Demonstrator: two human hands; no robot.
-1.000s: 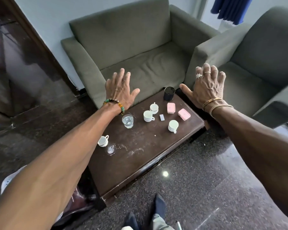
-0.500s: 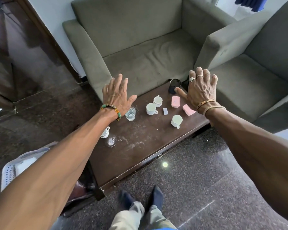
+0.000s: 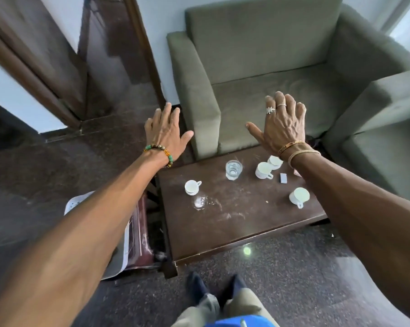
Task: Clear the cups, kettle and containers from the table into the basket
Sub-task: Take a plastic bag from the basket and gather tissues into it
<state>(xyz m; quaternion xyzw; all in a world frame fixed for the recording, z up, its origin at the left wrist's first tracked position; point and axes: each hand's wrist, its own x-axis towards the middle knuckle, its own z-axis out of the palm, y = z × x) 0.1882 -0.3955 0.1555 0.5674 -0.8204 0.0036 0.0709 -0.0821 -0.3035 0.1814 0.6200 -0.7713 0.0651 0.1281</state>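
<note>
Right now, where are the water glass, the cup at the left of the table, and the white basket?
water glass (image 3: 233, 168): head view, middle of the glass.
cup at the left (image 3: 191, 186): head view, inside its bowl.
white basket (image 3: 75, 204): head view, its visible holed corner.

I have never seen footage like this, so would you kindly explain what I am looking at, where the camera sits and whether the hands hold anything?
There is no machine: a person wears a wide-angle camera on the head, looking down at the arms. The left hand and right hand are spread open and hold nothing. On the dark brown wooden table stand four small white cups, a clear drinking glass and a small grey block. A white perforated basket lies on the floor left of the table, partly hidden by the left forearm. A grey-green armchair stands behind.
</note>
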